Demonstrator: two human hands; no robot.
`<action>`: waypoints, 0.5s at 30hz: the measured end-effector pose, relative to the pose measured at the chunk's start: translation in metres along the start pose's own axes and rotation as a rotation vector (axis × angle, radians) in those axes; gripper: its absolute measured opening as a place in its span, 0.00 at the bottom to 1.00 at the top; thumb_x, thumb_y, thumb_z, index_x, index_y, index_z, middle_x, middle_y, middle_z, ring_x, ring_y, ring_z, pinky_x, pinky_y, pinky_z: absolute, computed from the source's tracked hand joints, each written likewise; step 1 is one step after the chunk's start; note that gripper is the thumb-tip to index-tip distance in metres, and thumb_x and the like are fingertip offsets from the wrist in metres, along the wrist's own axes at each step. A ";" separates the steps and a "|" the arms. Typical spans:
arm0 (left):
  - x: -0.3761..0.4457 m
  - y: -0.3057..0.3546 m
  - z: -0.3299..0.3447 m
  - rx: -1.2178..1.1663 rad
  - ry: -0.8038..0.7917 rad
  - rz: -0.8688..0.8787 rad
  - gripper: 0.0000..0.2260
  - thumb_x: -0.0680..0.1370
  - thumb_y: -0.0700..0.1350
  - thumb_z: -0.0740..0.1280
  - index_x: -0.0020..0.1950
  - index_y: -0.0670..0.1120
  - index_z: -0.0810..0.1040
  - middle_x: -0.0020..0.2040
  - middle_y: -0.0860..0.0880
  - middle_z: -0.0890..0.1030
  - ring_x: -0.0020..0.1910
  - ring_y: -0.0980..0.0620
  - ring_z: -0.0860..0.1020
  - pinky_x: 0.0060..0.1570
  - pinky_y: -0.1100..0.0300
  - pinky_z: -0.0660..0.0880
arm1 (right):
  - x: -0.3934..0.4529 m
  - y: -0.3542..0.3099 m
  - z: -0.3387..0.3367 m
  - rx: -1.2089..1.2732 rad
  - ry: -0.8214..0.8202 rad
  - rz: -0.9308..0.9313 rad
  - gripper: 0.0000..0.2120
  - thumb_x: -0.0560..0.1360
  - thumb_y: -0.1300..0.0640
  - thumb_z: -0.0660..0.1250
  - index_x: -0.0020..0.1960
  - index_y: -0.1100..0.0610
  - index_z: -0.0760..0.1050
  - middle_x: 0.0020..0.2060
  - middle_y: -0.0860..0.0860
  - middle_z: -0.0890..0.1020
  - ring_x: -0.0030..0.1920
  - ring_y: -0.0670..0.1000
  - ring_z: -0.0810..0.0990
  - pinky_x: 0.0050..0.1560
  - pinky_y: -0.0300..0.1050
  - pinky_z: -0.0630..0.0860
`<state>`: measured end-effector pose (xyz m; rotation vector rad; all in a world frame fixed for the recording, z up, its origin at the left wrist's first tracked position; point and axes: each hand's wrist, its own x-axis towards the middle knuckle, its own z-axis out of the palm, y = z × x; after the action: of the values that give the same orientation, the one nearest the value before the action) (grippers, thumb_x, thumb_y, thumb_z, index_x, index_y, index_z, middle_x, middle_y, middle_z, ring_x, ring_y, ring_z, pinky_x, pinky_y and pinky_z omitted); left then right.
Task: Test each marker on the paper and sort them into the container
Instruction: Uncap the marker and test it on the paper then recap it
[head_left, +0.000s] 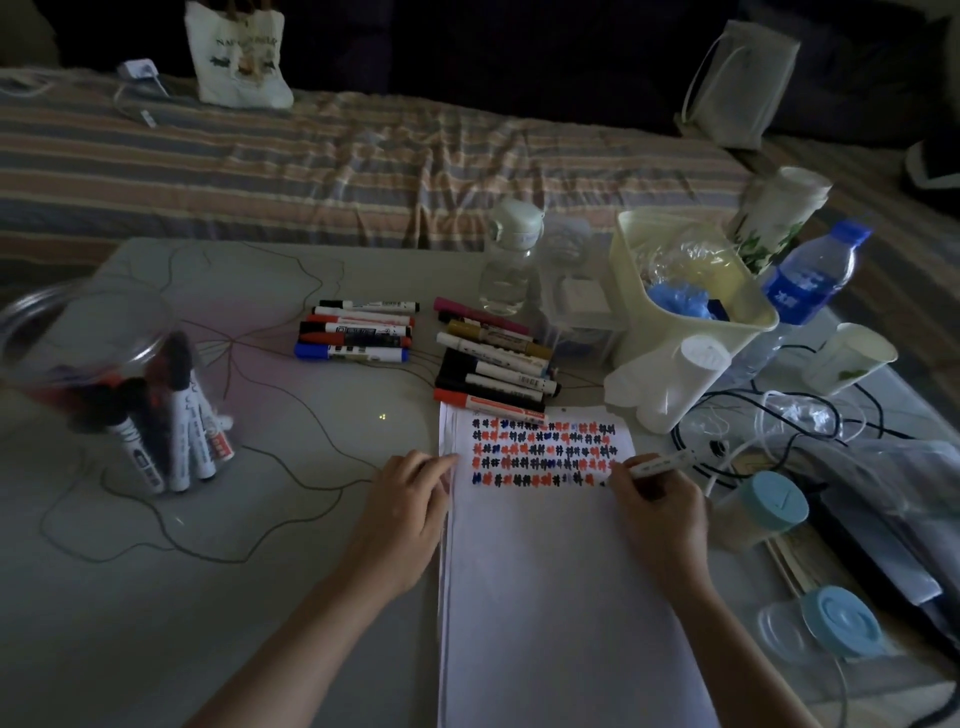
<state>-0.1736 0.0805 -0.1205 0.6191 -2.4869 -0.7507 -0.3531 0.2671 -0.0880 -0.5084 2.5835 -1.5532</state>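
Presently: clear jar (104, 374), left on the worktop (260, 571), tilted toward the camera, holds several capped markers, black and red among them. Cream bin (691, 291), right rear, holds blue and clear plastic wrappings. Two loose marker groups lie between them: left pile (358, 332), right pile (493, 364), the latter touching the paper's far edge. Paper (545, 597) runs to the near worktop edge; rows of black, red and blue marks fill its top. Left hand (410, 514), fingers flat, presses the paper's left edge. Right hand (660, 509), grip clenched round a white marker (657, 464), tip at the lowest row's right end. Bare worktop lies left of the paper, between jar and near edge.
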 end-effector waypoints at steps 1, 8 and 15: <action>0.001 0.000 -0.002 -0.015 -0.024 -0.027 0.16 0.82 0.44 0.56 0.66 0.44 0.76 0.52 0.51 0.75 0.52 0.54 0.72 0.53 0.58 0.72 | 0.001 -0.003 -0.002 0.025 0.000 0.016 0.07 0.74 0.55 0.72 0.38 0.51 0.78 0.33 0.49 0.82 0.35 0.48 0.80 0.36 0.41 0.74; 0.003 0.037 -0.045 -0.462 0.199 -0.428 0.10 0.77 0.40 0.68 0.57 0.49 0.81 0.50 0.58 0.81 0.47 0.68 0.78 0.47 0.75 0.73 | -0.002 -0.051 -0.019 0.144 -0.060 0.027 0.01 0.73 0.55 0.72 0.45 0.52 0.82 0.34 0.50 0.83 0.32 0.45 0.80 0.35 0.38 0.76; -0.016 0.068 -0.062 -1.302 0.393 -0.884 0.06 0.74 0.36 0.72 0.49 0.42 0.82 0.45 0.44 0.85 0.43 0.51 0.84 0.39 0.63 0.79 | -0.075 -0.102 0.006 0.587 -0.338 0.218 0.13 0.75 0.53 0.67 0.49 0.64 0.79 0.33 0.55 0.76 0.32 0.48 0.72 0.31 0.41 0.69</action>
<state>-0.1458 0.1158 -0.0387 1.1057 -0.8696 -1.9957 -0.2570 0.2425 -0.0094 -0.3682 1.7590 -1.8396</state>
